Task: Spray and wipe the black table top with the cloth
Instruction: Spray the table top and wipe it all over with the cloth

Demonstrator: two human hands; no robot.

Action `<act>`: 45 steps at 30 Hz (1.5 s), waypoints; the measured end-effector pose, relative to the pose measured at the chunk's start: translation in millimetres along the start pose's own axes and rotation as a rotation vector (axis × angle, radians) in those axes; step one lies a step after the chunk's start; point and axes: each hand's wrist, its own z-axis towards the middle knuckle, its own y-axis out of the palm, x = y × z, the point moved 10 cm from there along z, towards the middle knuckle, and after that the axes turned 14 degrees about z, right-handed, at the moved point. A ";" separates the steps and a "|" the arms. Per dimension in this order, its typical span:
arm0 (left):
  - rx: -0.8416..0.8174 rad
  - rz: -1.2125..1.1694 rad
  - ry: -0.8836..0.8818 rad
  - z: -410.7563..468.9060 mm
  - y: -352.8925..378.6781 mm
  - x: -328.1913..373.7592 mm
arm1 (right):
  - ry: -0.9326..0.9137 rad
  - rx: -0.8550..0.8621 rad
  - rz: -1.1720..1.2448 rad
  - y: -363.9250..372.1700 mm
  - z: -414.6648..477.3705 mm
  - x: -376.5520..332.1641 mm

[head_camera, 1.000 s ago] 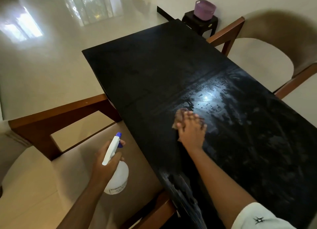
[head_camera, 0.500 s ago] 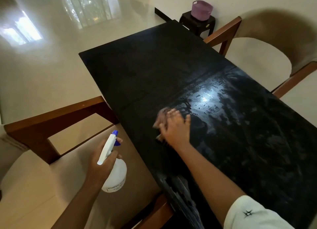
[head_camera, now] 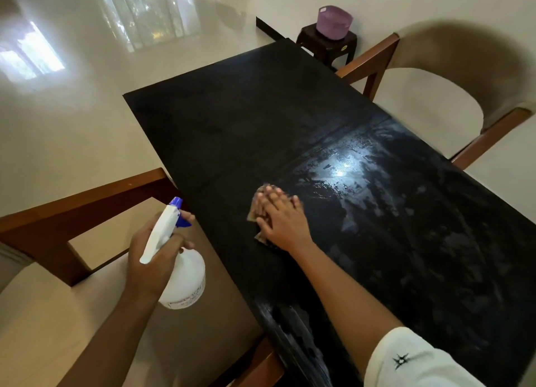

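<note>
The long rectangular black table top [head_camera: 261, 119] runs from the lower right toward the upper left of the view, matte and dry on its far half, streaked and glossy with wet smears on the near half, where a bright patch of light reflects.

The right hand [head_camera: 282, 220] lies flat on the table near its left edge, fingers straight and close together, palm pressed down on a small folded brownish cloth [head_camera: 256, 212]. Only the cloth's edges show, at the fingertips and beside the thumb; the rest is hidden under the hand. A white short sleeve [head_camera: 412, 360] with a small dark star mark covers the upper arm at the bottom of the view.

The left hand [head_camera: 153, 259] is off the table, over the beige cushioned seat of a brown wooden chair [head_camera: 87, 201]. It is curled around the neck of a white plastic spray bottle with a blue nozzle [head_camera: 185, 276], forefinger on the blue trigger, nozzle pointing up and toward the table edge.

A 2nd wooden chair with a beige curved backrest [head_camera: 452, 76] stands at the table's right side. Beyond the far end, a purple plastic basket [head_camera: 333, 19] sits on a small dark stool [head_camera: 327, 48] against the pale wall. The glossy cream floor [head_camera: 72, 119] mirrors window light.
</note>
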 end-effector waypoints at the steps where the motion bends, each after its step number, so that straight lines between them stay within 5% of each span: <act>1: -0.006 0.004 0.018 1.5 1.1 7.6 | 0.063 0.072 -0.003 -14.3 -0.6 19.8; 6: 0.012 -0.059 0.113 13.1 9.9 31.2 | 0.548 0.307 0.010 -82.3 -28.0 146.5; 9: 0.004 -0.098 0.191 19.5 21.5 52.3 | 0.687 0.370 0.041 -86.9 -26.2 151.1; 16: 0.007 -0.091 0.257 40.4 60.5 66.6 | 0.078 0.053 -0.022 -26.1 14.1 27.8; 25: 0.045 -0.117 0.236 39.9 76.4 52.3 | 0.713 0.398 0.010 -114.7 -18.4 174.5; 27: 0.040 -0.118 0.230 39.0 75.4 47.3 | 0.678 0.384 0.003 -95.5 -10.1 143.3; 33: 0.053 -0.124 0.250 51.9 81.5 52.7 | 0.091 0.094 -0.048 -48.3 28.9 48.5; 37: 0.042 -0.178 0.292 64.4 92.6 62.7 | 0.376 0.363 -0.055 -110.4 16.5 147.7; 41: 0.036 -0.180 0.359 72.5 99.5 67.1 | 0.737 0.453 0.001 -136.2 -6.1 214.4; 45: 0.063 -0.173 0.375 81.0 106.9 69.5 | 0.565 0.383 0.020 -104.7 33.0 159.9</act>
